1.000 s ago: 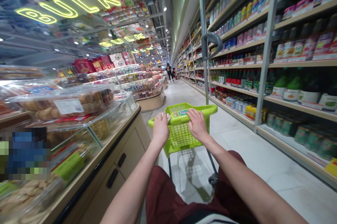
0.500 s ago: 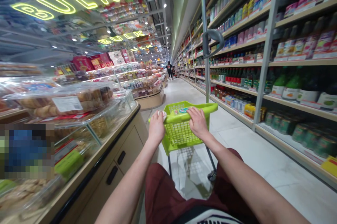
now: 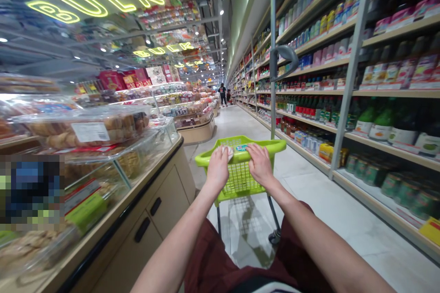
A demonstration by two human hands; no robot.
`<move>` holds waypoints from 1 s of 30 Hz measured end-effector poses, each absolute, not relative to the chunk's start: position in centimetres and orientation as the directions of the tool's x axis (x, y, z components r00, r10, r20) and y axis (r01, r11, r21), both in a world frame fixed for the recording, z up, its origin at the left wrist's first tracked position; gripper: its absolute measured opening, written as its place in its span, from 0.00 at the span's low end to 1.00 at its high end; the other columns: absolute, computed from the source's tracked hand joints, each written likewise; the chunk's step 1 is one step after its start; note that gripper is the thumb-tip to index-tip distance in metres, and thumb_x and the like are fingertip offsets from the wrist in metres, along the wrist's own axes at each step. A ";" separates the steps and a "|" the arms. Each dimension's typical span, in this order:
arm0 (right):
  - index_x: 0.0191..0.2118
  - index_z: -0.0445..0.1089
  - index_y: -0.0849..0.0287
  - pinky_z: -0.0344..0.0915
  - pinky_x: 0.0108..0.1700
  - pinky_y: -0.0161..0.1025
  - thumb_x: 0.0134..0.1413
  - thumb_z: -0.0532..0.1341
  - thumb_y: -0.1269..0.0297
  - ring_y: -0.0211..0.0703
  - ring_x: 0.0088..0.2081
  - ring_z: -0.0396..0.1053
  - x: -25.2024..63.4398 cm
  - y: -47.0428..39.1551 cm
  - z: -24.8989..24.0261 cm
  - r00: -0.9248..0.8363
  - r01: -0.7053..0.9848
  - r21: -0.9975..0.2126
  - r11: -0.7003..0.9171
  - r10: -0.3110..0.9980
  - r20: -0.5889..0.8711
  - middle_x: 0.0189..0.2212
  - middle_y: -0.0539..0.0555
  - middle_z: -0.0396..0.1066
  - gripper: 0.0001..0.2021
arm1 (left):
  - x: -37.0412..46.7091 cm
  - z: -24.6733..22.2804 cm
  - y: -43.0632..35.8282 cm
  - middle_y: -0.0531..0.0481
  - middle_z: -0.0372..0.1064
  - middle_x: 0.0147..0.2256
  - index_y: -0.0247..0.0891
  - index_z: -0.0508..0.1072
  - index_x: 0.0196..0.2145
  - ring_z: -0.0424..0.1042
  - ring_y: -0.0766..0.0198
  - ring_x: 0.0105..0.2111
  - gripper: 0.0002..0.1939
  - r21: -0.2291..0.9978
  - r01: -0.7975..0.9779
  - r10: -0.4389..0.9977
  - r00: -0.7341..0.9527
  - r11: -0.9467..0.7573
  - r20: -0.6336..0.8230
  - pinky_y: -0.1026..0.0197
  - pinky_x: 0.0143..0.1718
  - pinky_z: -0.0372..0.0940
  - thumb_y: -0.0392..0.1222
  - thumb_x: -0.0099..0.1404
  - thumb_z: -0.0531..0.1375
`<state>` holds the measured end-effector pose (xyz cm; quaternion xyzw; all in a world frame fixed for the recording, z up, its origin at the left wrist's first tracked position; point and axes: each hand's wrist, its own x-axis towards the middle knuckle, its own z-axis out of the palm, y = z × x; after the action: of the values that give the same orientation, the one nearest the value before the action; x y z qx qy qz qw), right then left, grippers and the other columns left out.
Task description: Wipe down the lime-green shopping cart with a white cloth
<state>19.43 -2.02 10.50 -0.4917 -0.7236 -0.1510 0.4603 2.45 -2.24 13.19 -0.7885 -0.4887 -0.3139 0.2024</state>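
Head view: I see both arms reaching forward, left hand (image 3: 219,167) and right hand (image 3: 260,163) curled over the near rim of the green cart (image 3: 242,180), which stands in the aisle (image 3: 302,201) between counter (image 3: 165,206) and shelves (image 3: 338,174).

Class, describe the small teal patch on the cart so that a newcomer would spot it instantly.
Find the lime-green cart in the aisle and look along its near bar. Between the left hand and the right hand, nearer the right, is a small patch. Its teal colour distinguishes it from the green bar and the white thing by the left hand.
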 end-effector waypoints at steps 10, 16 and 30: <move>0.51 0.63 0.60 0.43 0.58 0.54 0.46 0.50 0.75 0.50 0.55 0.54 18.7 -2.1 10.7 -0.071 0.840 -0.259 0.477 0.569 0.820 0.52 0.57 0.63 0.23 | -0.1 13.7 -1.5 0.39 0.59 0.51 0.34 0.63 0.50 0.58 0.54 0.53 0.27 0.188 0.902 0.684 0.146 -0.389 0.714 0.49 0.52 0.57 0.24 0.52 0.47; 0.54 0.58 0.58 0.43 0.58 0.56 0.54 0.49 0.65 0.49 0.50 0.62 17.8 -2.8 13.0 -0.049 0.763 -0.364 0.535 0.609 0.792 0.48 0.57 0.67 0.21 | 4.4 14.6 -1.0 0.34 0.55 0.54 0.28 0.55 0.55 0.54 0.53 0.56 0.33 0.289 0.743 0.653 0.252 -0.603 0.714 0.48 0.55 0.53 0.24 0.49 0.48; 0.46 0.66 0.61 0.65 0.40 0.36 0.45 0.47 0.73 0.42 0.38 0.69 17.2 -0.5 15.5 0.217 0.488 -0.702 0.519 0.707 0.673 0.39 0.53 0.72 0.22 | 0.6 15.5 -0.5 0.40 0.58 0.54 0.32 0.61 0.52 0.57 0.55 0.55 0.25 0.338 0.832 0.780 0.169 -0.440 0.602 0.52 0.55 0.51 0.45 0.58 0.53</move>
<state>17.24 -0.46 15.48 -0.4822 -0.6194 0.0893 0.6131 0.65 -0.51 15.52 -0.7636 -0.5278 -0.3703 0.0348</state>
